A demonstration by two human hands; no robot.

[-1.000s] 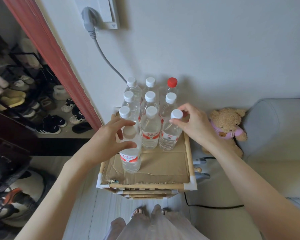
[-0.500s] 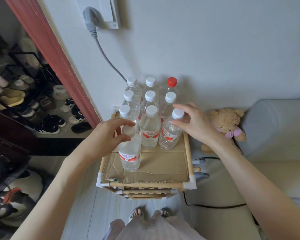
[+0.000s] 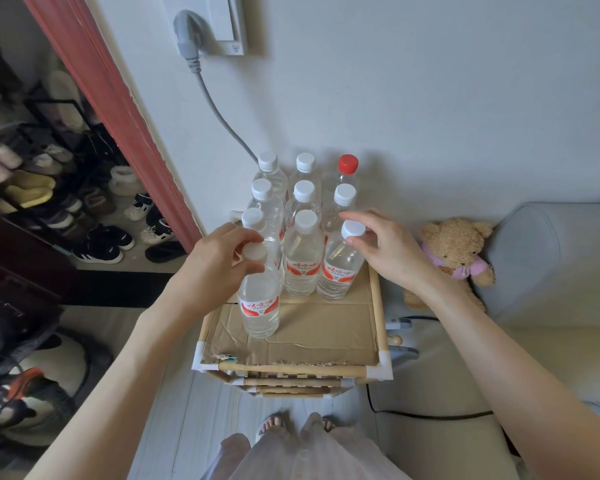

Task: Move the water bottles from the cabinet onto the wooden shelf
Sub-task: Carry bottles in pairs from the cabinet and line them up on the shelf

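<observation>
ten water bottles [image 3: 300, 216] stand upright on the wooden shelf [image 3: 376, 306]. left hand [image 3: 212, 268] grips the neck of the front bottle [image 3: 260, 296]; right hand [image 3: 387, 252] pinches the cap of the front right bottle [image 3: 340, 268].

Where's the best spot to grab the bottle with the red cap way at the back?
Pinch the red-capped bottle by its cap and neck, coming straight down from above. It stands upright against the wall, with white-capped bottles crowded beside and before it, so its sides probably can't be reached.
</observation>
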